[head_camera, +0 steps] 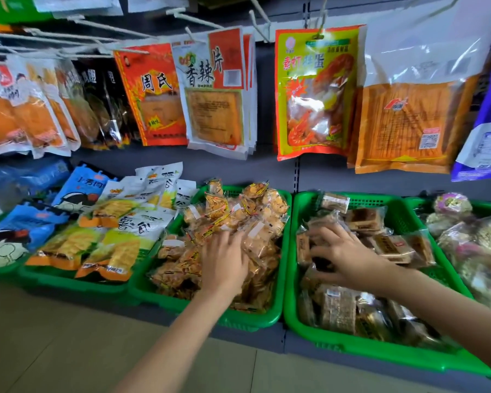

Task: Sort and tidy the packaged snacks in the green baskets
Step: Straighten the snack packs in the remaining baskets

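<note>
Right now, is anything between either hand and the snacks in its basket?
Nothing visible. The left hand lies directly on the orange snack packs; the right hand touches the brown bar packs in the next basket.

Both bare forearms are reaching forward over the shelf edge [284, 340]. The left hand [224, 262] is lying palm down left of that point, fingers straight. The right hand [343, 259] is arching right of it, fingers curled downward, grip unclear.

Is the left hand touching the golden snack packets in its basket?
Touching. The head view shows the left hand lying flat on the golden snack packets.
</note>
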Tool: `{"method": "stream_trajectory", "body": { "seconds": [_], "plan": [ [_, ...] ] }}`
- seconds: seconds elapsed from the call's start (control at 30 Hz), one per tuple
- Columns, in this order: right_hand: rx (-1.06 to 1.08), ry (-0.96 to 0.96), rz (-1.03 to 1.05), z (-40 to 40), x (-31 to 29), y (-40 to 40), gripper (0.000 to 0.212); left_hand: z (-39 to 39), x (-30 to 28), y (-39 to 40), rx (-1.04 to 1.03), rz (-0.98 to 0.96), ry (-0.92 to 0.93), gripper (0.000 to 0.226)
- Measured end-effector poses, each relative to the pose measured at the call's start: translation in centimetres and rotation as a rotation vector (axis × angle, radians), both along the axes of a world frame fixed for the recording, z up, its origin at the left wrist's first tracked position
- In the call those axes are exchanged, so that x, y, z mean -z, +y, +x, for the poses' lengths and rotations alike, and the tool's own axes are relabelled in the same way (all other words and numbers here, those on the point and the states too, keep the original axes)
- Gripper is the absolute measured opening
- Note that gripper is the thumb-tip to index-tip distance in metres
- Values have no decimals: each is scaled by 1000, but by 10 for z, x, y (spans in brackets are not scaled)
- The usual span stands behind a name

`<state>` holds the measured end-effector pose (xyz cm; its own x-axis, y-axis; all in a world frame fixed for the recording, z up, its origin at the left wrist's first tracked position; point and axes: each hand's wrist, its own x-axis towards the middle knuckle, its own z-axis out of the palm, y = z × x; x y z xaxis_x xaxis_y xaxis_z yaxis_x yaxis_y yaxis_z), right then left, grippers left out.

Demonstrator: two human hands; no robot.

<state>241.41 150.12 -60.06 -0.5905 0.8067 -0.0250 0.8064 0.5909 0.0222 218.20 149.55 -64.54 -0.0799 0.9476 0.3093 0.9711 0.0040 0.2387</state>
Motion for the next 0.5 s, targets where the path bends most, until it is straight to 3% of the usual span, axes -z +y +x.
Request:
{"method": "stream_trajectory", "body": {
  "seconds": [0.13, 0.3, 0.5],
  "plan": [
    [-87, 47, 33, -80, -8, 30, 46, -71, 2, 10, -105, -16, -78, 47],
    [-120, 113, -170, -176, 7, 45, 76, -160, 16, 32, -165, -231, -317, 49],
    [-30, 6, -300, -230, 50, 42, 98, -186, 27, 39, -18, -363, -247, 82]
  ]
}}
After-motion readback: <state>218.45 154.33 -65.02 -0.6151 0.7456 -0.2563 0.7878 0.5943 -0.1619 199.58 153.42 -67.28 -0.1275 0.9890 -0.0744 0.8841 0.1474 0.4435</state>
